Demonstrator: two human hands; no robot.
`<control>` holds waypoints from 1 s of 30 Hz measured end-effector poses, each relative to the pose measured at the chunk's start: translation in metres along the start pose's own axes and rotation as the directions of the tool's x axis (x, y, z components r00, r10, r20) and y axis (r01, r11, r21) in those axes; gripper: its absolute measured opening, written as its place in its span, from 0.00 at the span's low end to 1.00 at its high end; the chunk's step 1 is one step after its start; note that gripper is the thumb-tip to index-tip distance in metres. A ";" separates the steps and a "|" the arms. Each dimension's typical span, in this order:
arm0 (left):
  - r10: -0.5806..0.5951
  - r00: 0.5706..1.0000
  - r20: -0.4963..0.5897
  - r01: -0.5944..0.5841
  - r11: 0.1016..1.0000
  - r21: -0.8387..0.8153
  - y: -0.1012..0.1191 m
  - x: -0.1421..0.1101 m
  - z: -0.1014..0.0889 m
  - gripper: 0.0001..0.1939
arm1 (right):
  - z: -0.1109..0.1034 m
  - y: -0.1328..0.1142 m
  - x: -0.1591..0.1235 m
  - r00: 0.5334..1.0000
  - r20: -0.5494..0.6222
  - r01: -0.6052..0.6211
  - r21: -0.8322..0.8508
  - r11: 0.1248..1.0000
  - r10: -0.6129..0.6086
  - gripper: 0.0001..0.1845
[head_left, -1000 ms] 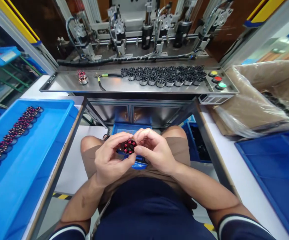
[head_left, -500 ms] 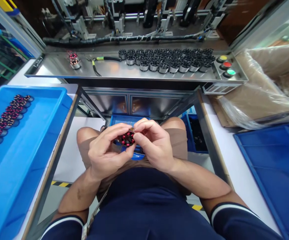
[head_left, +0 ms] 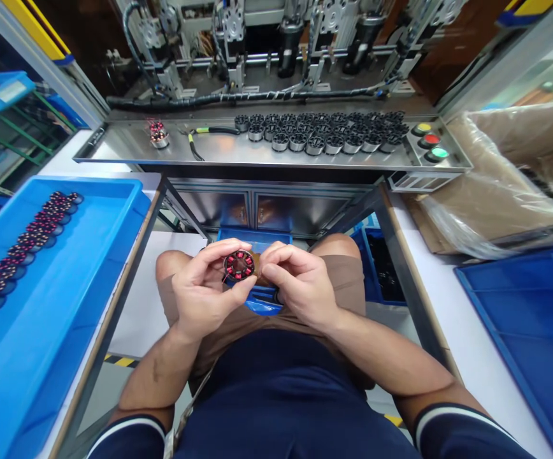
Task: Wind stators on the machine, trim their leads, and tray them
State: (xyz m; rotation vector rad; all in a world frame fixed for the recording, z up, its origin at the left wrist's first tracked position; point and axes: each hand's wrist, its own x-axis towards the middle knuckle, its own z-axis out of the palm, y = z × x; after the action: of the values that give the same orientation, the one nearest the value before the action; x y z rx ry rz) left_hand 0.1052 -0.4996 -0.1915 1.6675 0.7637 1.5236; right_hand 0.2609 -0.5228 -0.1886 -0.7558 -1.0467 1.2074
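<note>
My left hand (head_left: 204, 287) grips a round motor stator (head_left: 239, 265) by its rim, between thumb and fingers. Its face, with red and dark windings around the ring, is turned up toward me. Close by on the right, my right hand (head_left: 298, 280) is closed in a pinch at the stator's edge. Whatever lies between those fingertips is too small to make out. Both hands are above my lap, over a blue bin (head_left: 263, 305) that shows partly between my knees.
On the metal ledge are a wound stator (head_left: 158, 135), cutters with black and green handles (head_left: 200, 131), rows of black-topped stator cores (head_left: 315, 144) and coloured buttons (head_left: 430, 141). A blue tray (head_left: 90, 268) of wound stators is at left; a plastic-lined carton (head_left: 491, 197) at right.
The stator has turned so its face shows more fully. My right hand's fingertips have come slightly away from it to the right. The camera view dipped and rose again.
</note>
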 end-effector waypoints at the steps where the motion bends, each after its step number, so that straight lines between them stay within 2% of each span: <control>1: 0.007 1.000 0.002 -0.007 1.000 0.006 0.000 0.000 0.000 0.24 | 0.001 -0.002 0.000 1.000 -0.013 0.023 -0.033 0.999 -0.023 0.11; 5: 0.048 0.999 0.003 -0.048 0.995 0.093 0.001 0.000 0.001 0.23 | 0.002 -0.008 -0.003 0.997 -0.058 0.045 -0.095 0.994 -0.050 0.09; 8: 0.102 0.995 0.015 -0.103 0.986 0.131 0.003 0.000 0.001 0.24 | 0.001 -0.011 -0.002 0.999 -0.020 0.023 -0.100 0.995 -0.025 0.08; 13: 0.146 0.989 0.035 -0.150 0.972 0.178 0.004 0.001 0.001 0.25 | 0.001 -0.016 0.000 0.991 -0.057 0.106 -0.190 0.976 -0.119 0.11; 17: 0.071 0.997 0.006 -0.072 0.988 0.135 0.008 0.002 0.003 0.21 | -0.002 -0.016 -0.001 0.979 -0.013 0.195 -0.228 0.954 -0.203 0.07; 20: -0.045 0.999 0.026 0.046 0.999 -0.008 0.010 0.003 0.004 0.18 | -0.007 -0.016 0.000 0.958 0.075 0.286 -0.267 0.920 -0.276 0.03; 22: -0.082 0.995 0.057 0.087 0.992 -0.093 0.011 0.004 0.003 0.18 | -0.009 -0.015 0.002 0.940 0.119 0.340 -0.305 0.890 -0.318 0.05; 26: -0.091 0.992 0.090 0.104 0.983 -0.152 0.013 0.004 0.001 0.20 | -0.007 -0.016 0.005 0.901 0.167 0.434 -0.348 0.831 -0.401 0.05; 30: -0.055 0.996 0.073 0.061 0.995 -0.082 0.015 0.003 0.002 0.19 | -0.003 -0.019 -0.001 0.897 0.131 0.438 -0.386 0.812 -0.422 0.08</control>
State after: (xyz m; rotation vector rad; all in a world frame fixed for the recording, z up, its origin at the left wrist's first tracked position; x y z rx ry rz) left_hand 0.1069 -0.5061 -0.1771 1.6153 0.6951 1.4293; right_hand 0.2709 -0.5273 -0.1732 -0.7566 -1.4392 0.6162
